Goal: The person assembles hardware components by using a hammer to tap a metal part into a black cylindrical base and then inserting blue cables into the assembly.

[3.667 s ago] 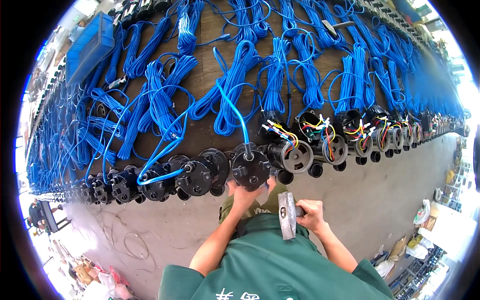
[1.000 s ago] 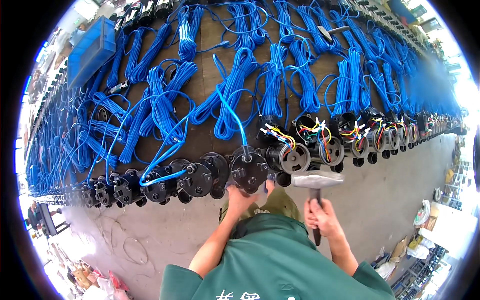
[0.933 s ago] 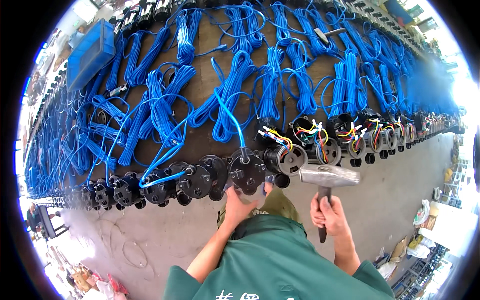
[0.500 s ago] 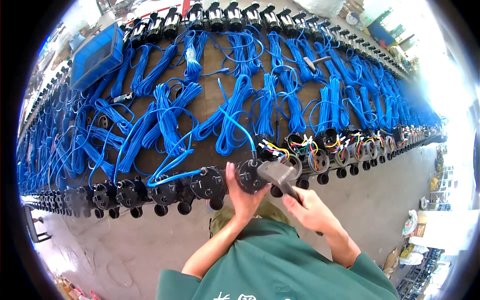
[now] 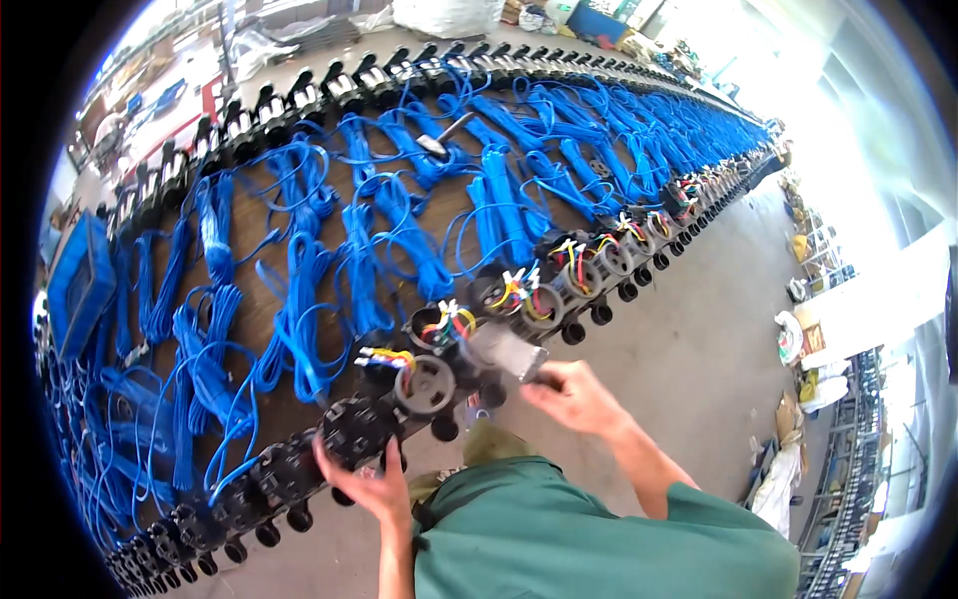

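Note:
A long row of black pump motors (image 5: 289, 469) lines the near edge of a wooden bench, each trailing a coiled blue cable (image 5: 299, 319). My left hand (image 5: 364, 487) grips one closed black motor (image 5: 354, 431) from below. My right hand (image 5: 571, 391) holds a steel-headed hammer (image 5: 509, 351), its head lying against an open motor (image 5: 429, 382) with a round cap and coloured wires. Further right, several open motors (image 5: 589, 275) show red, yellow and white wire ends.
A second row of motors (image 5: 329, 90) runs along the bench's far edge. A blue crate (image 5: 80, 285) sits at the left. Grey concrete floor (image 5: 689, 339) lies to my right, with bags and racks (image 5: 818, 369) along its far side.
The view has swung rightwards along the bench. My right hand has brought the hammer from beside my body up against the open motor. My left hand stays on the black motor.

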A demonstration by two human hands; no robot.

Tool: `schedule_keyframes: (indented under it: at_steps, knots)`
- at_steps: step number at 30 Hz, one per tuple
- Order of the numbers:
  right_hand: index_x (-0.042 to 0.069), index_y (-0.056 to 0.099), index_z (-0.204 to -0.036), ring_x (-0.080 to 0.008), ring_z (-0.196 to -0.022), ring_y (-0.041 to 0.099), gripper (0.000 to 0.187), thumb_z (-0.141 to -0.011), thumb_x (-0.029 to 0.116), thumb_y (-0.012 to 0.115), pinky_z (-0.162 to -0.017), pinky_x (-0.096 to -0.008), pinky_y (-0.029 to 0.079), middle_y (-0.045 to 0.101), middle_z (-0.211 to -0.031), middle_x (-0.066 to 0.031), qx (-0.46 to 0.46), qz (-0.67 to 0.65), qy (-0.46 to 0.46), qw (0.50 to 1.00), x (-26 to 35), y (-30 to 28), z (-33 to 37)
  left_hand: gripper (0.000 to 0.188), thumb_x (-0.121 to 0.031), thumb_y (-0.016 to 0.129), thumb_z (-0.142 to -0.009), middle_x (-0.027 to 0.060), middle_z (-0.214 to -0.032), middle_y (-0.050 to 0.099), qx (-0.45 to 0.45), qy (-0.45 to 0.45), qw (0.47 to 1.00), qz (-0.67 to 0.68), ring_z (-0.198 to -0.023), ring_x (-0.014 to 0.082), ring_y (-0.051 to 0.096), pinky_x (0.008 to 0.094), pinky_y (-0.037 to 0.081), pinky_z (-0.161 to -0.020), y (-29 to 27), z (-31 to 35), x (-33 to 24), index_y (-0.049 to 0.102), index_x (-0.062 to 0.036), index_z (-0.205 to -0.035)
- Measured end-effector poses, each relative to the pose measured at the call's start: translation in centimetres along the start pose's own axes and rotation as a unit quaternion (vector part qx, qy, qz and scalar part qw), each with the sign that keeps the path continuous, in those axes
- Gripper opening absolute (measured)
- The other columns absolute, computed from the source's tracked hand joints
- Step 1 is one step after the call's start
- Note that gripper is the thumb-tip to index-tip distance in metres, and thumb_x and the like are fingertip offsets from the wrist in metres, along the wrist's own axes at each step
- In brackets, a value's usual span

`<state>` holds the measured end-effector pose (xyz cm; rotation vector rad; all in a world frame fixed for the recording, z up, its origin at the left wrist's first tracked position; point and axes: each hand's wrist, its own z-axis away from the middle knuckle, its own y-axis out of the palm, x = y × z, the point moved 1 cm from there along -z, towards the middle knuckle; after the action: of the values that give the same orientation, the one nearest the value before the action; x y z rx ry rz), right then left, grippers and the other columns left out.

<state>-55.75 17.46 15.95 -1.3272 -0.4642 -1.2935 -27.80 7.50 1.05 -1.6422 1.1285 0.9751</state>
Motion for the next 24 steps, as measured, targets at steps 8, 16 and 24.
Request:
schedule_keyframes:
  at_steps: [8,16,24]
  knots:
    - [0.003,0.071,-0.094,-0.0348,-0.073,0.07,0.045,-0.085,0.046,0.083,-0.067,-0.0447,0.054,0.071,-0.077,-0.0174,-0.187,0.405,-0.067,0.892,-16.4,-24.5,-7.3,0.032,-0.016,0.076,-0.086,0.0156,-0.107,0.065,0.17,0.21,0.955,-0.124,-0.104,0.0379,0.055,0.0481,0.044,-0.098,20.2,-3.9,-9.4,0.064,-0.002,-0.113]
    - [0.009,0.069,-0.098,-0.0314,-0.091,0.069,0.046,-0.073,0.042,0.089,-0.077,-0.0438,0.054,0.07,-0.093,-0.0082,0.0,0.425,-0.323,0.845,-19.0,-30.6,-17.1,0.028,-0.03,0.076,-0.082,0.0219,-0.087,0.075,0.382,0.183,0.803,-0.419,-0.088,0.0415,0.074,0.0479,0.06,-0.078,31.8,-12.1,-9.7,0.076,-0.002,-0.086]
    - [0.005,0.069,-0.116,-0.033,-0.125,0.054,0.045,-0.077,0.019,0.085,-0.107,-0.0471,0.042,0.063,-0.124,-0.009,-0.107,0.403,-0.252,0.873,-14.8,-29.5,-14.4,0.063,-0.052,0.074,-0.087,0.0271,-0.115,0.072,0.304,-0.058,0.877,-0.368,-0.112,0.0406,0.07,0.0471,0.055,-0.098,23.6,-15.7,-2.9,0.07,0.0031,-0.117]
